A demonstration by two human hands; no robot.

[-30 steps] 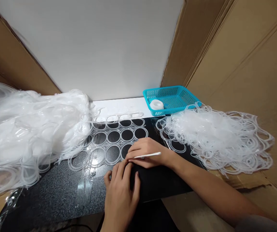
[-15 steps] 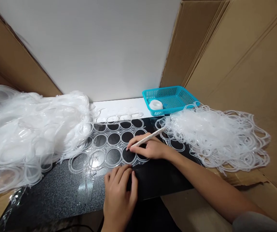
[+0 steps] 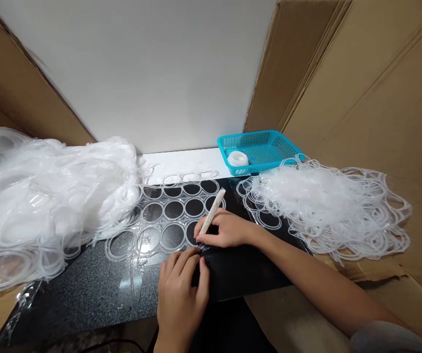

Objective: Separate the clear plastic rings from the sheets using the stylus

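Note:
A thin clear plastic sheet with rows of pale rings (image 3: pixel 174 209) lies flat on the black speckled board (image 3: pixel 86 294). My right hand (image 3: pixel 229 229) pinches a slim white pen-like stick (image 3: pixel 213 211), its lower end down at the sheet's near right rings; the tip is hidden by my fingers. Just below the sheet's near edge, my left hand (image 3: pixel 183 284) rests palm down, fingers bent a little and thumb apart, with nothing visible in it. Its fingertips reach the sheet's edge.
A big heap of ringed clear sheets (image 3: pixel 60 196) fills the left side. Tangled ring-holed plastic (image 3: pixel 328 206) is piled on the right. Behind, a turquoise basket (image 3: pixel 260 147) holds a stack of white rings (image 3: pixel 237 158). Cardboard panels (image 3: pixel 380 98) and a white wall (image 3: pixel 159 73) enclose the workplace.
My right hand has shifted slightly toward me, and the stick has swung from a low slant to a steeper one. My left hand has stayed almost in place.

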